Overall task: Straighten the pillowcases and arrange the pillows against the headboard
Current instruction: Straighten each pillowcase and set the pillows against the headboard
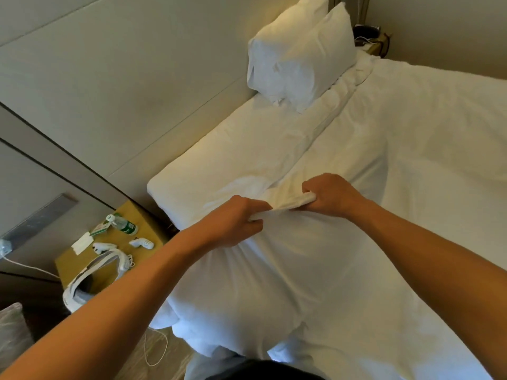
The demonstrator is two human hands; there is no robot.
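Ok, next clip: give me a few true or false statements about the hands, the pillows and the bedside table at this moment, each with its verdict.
1. Both the left hand and the right hand grip the bunched edge of the white pillowcase in front of the person. True.
2. Two white pillows stand propped against the beige headboard at the far end. True.
3. The clear plastic water bottle with a green label stands upright. False: it lies on its side on the yellow bedside table.
4. The white headset lies on the bed. False: it rests on the bedside table.
5. The right hand is open and flat. False: its fingers curl round the fabric.
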